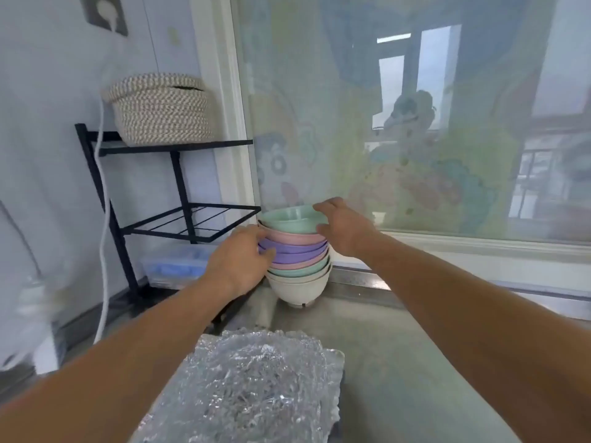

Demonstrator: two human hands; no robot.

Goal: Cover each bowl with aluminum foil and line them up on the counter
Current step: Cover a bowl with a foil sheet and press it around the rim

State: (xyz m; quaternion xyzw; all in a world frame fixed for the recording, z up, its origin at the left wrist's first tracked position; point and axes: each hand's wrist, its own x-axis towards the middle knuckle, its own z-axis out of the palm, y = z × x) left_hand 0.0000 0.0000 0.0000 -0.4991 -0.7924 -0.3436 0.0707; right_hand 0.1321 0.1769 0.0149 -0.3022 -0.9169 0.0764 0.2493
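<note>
At the counter's far edge, open left hand point(240, 260) steadies the upright bowl stack point(299, 251) while right hand point(343, 228) grips the top green bowl point(287, 219).

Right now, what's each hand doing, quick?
Left hand: open, fingers pressed against the side of the bowl stack.
Right hand: gripping the rim of the top green bowl.

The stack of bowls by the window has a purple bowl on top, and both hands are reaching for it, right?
Not quite. The head view shows the top bowl of the stack is mint green; the purple ones sit lower down. Both the left hand and the right hand are indeed on the stack.
</note>
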